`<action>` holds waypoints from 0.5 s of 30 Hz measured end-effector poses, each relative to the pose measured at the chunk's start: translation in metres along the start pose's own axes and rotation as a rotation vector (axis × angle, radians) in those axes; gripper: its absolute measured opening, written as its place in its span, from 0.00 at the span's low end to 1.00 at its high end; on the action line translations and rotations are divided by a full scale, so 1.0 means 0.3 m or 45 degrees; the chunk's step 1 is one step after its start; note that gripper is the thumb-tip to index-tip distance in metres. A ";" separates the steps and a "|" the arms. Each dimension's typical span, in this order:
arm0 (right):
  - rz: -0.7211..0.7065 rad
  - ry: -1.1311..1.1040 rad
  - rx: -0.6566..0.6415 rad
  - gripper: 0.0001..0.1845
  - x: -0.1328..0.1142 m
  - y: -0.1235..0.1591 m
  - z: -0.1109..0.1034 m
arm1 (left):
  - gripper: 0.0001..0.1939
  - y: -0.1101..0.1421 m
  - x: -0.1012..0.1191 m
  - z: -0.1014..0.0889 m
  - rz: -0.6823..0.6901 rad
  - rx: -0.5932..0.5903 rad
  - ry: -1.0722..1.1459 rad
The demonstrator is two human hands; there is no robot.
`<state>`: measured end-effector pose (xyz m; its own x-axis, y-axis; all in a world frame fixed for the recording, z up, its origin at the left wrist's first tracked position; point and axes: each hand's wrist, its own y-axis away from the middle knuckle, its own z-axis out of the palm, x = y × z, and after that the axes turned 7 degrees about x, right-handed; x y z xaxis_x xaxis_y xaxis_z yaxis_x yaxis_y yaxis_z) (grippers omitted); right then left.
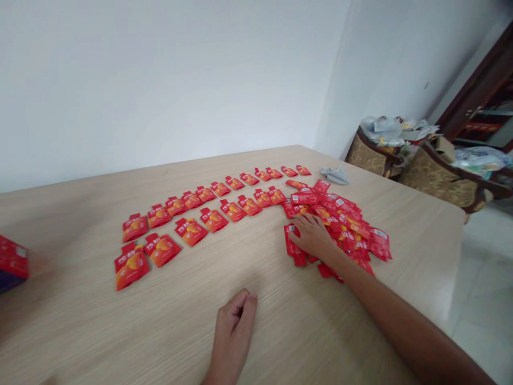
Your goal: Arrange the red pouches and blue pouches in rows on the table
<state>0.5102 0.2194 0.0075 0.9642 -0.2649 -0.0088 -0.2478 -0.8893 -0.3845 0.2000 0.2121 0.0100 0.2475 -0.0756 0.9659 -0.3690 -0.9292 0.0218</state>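
Observation:
My right hand [310,233] reaches into a loose pile of small red packets [352,240], its fingers bent down over a packet [289,241] at the pile's left edge. The fingertips are partly hidden. Below and to the left, my left hand [235,315] is curled into a fist on the table, thumb against the index finger, with nothing showing in it. More packets of the same kind, red with orange-yellow print and a tab on top, lie flat in two rows: a back row [203,193] and a front row [214,219]. The front row's right end meets the pile.
The pale wooden table [176,326] runs up to a white wall. A red and purple box [14,262] stands at the left edge. Behind the pile lies a grey crumpled item [335,175]. Patterned chairs [428,174] heaped with plastic bags stand beyond the table's right side.

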 end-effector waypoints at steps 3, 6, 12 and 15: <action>0.058 0.049 0.025 0.24 0.002 0.001 0.005 | 0.26 0.001 0.006 0.001 -0.001 0.004 -0.007; 0.122 0.097 0.043 0.22 0.003 0.002 0.007 | 0.26 0.002 0.008 0.003 0.005 -0.001 -0.006; 0.198 0.160 0.047 0.29 0.003 -0.041 -0.005 | 0.25 0.002 0.013 0.004 0.043 -0.018 0.001; 0.096 0.123 0.014 0.33 0.003 -0.081 0.000 | 0.26 0.000 0.016 0.003 0.046 -0.033 0.004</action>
<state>0.5172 0.2406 0.0169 0.9292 -0.3662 0.0505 -0.3179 -0.8613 -0.3964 0.2021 0.2114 0.0143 0.2308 -0.1079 0.9670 -0.4010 -0.9161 -0.0065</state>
